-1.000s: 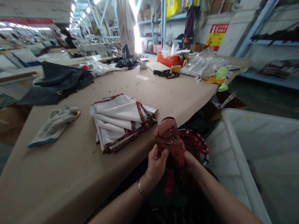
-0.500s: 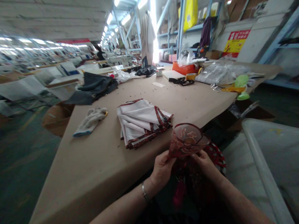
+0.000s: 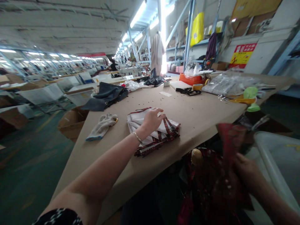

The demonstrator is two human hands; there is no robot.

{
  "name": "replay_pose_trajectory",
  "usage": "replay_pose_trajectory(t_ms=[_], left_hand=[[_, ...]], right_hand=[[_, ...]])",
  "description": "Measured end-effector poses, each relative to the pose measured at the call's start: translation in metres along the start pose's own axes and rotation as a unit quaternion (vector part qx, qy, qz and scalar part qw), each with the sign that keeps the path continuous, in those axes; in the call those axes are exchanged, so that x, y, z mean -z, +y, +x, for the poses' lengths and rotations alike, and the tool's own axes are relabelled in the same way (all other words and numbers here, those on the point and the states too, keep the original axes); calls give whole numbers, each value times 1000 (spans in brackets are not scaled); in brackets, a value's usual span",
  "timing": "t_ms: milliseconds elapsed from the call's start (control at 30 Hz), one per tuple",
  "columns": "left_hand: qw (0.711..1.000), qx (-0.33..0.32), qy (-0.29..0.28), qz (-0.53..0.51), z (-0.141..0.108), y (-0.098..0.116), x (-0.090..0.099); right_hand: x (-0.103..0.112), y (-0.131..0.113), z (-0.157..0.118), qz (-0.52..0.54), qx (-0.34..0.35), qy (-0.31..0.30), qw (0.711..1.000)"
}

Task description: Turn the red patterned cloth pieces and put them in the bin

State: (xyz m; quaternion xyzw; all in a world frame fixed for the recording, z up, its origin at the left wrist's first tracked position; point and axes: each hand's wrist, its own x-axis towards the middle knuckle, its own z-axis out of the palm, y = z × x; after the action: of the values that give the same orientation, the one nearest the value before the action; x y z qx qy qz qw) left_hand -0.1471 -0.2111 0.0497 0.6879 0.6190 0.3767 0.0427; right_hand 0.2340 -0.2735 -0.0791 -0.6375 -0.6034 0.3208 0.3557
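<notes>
A stack of folded white cloths with dark red patterned edges (image 3: 172,127) lies near the table's front edge. My left hand (image 3: 153,119) rests over the top of this stack, its fingers apart and slightly bent. Off the table's edge at the right, my right hand (image 3: 246,170) is closed on a dark red patterned cloth (image 3: 231,137). That cloth hangs down and is blurred by motion. Below it is more dark red fabric (image 3: 208,175), in shadow, with a tan rounded object (image 3: 196,156) beside it.
A grey knit glove (image 3: 103,125) lies left of the stack, with dark folded fabric (image 3: 109,93) behind it. Black straps (image 3: 188,91), yellow tape (image 3: 198,87) and plastic-wrapped goods (image 3: 227,83) sit farther back. A white plastic bin (image 3: 269,156) stands at the right, a cardboard box (image 3: 72,123) at the left.
My left hand has let go of the red patterned cloth and moved left onto the white stack. My right hand has carried the cloth rightward, away from the table. The view has shifted slightly.
</notes>
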Motion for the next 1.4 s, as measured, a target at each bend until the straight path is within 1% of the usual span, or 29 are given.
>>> replay_pose_trajectory(t_ms=[67,100,167,200,233,267,333,400,467,533,567,600,667,733,767,800,833,867,900,933,967,1033,1100,1167,1233,1300,1400], left_hand=[[993,18,-76,86,23,-6,-9],[986,37,-113,113,31,-8,-13],[975,68,-159,137,43,-10,-19],[974,73,-165,138,46,-11,-20],[974,71,-165,136,48,-12,-20],[975,68,-164,133,48,-13,-18],[978,60,-162,118,41,-15,-11],[980,52,-162,101,27,-17,-1],[984,40,-156,81,9,-20,9],[989,17,-131,60,-7,-23,17],[992,2,-115,51,-12,-24,20],[994,-11,-102,46,-15,-25,21],[994,-14,-96,55,-10,-24,22],[991,3,-110,70,5,-23,19],[990,12,-116,74,14,-22,17],[990,17,-121,76,23,-21,14],[989,18,-125,74,30,-20,11],[989,17,-132,72,36,-20,9],[987,18,-141,69,39,-20,8],[986,20,-151,66,39,-21,8],[985,20,-161,62,36,-21,10],[983,19,-177,53,21,-23,19],[982,20,-186,20,-1,-25,34],[981,33,-189,-28,-26,-28,52],[983,35,-170,-67,-50,-32,68],[988,18,-130,-75,-70,-35,82],[994,-16,-73,-81,-100,-39,95]], right_hand=[[-30,51,-17,-44,-44,-24,998],[-43,76,-25,-72,-60,-17,995],[-63,116,-40,-97,-73,-28,992],[-69,128,-45,-102,-74,-27,992],[-72,135,-49,-101,-69,-28,992],[-73,137,-51,-97,-60,-28,993],[-72,132,-51,-84,-37,-34,995],[-69,122,-49,-74,-19,-42,996],[-68,108,-50,-65,-8,-37,997],[-70,86,-57,-46,24,-25,998],[-71,69,-62,-31,53,-21,998],[-72,47,-67,-13,95,-23,995],[-72,-12,-73,29,202,-46,978],[-71,-83,-67,63,323,-95,939],[-72,-118,-60,64,371,-101,921],[-73,-151,-49,51,403,-95,909],[-77,-179,-36,25,421,-105,900],[-82,-201,-22,-12,428,-123,895],[-90,-218,-7,-53,421,-137,895],[-99,-229,7,-92,405,-152,897],[-110,-235,20,-123,384,-163,901],[-132,-236,38,-150,346,-172,910],[-150,-229,48,-146,329,-175,916],[-161,-220,50,-145,322,-176,919],[-164,-214,47,-159,324,-177,916],[-159,-211,41,-163,347,-170,908],[-144,-208,22,-118,405,-118,899]])
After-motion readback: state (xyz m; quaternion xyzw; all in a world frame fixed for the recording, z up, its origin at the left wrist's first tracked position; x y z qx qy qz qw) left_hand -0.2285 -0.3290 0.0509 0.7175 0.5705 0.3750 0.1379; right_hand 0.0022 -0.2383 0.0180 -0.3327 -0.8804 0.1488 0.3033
